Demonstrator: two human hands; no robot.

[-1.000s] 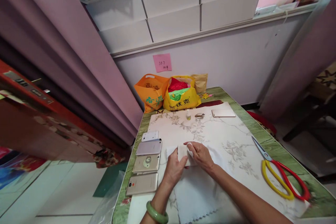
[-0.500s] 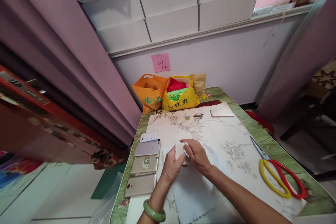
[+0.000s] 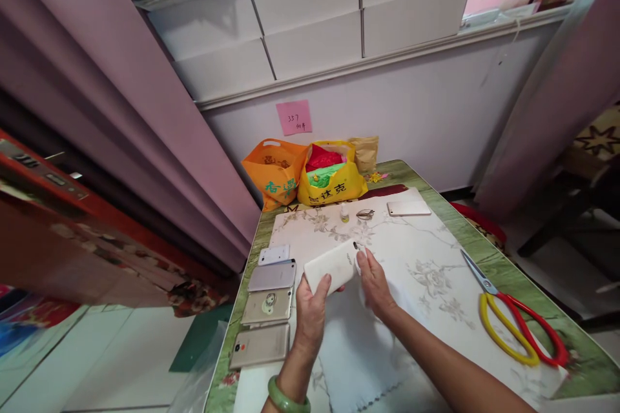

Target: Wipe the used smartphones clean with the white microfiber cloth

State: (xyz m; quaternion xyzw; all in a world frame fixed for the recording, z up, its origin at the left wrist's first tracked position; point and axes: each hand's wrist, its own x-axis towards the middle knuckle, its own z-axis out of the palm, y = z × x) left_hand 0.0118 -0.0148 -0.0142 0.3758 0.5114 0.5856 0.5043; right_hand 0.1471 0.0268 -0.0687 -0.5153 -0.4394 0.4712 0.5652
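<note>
My left hand [image 3: 312, 310] is closed round the lower left end of a white smartphone [image 3: 332, 264], thumb on its back. The phone is tilted, its camera corner pointing up and right. At that corner my right hand [image 3: 375, 281] pinches a bit of white cloth, pressed close to the phone's edge. A pale blue-white cloth [image 3: 356, 355] with a zigzag edge spreads on the table below both hands. Whether the pinched bit is part of it, I cannot tell. Left of my hands lie several phones, among them a gold one [image 3: 261, 345] and a silver one [image 3: 271, 276].
Large scissors [image 3: 513, 319] with red and yellow handles lie at the right. Farther back are a small bottle [image 3: 344, 213], a pair of glasses [image 3: 365, 213] and another phone [image 3: 409, 208]. An orange bag [image 3: 276, 171] and a yellow bag [image 3: 334, 190] stand against the wall.
The phone has turned in my left hand and now shows its whole back. My right hand has shifted from the phone's back to its camera end.
</note>
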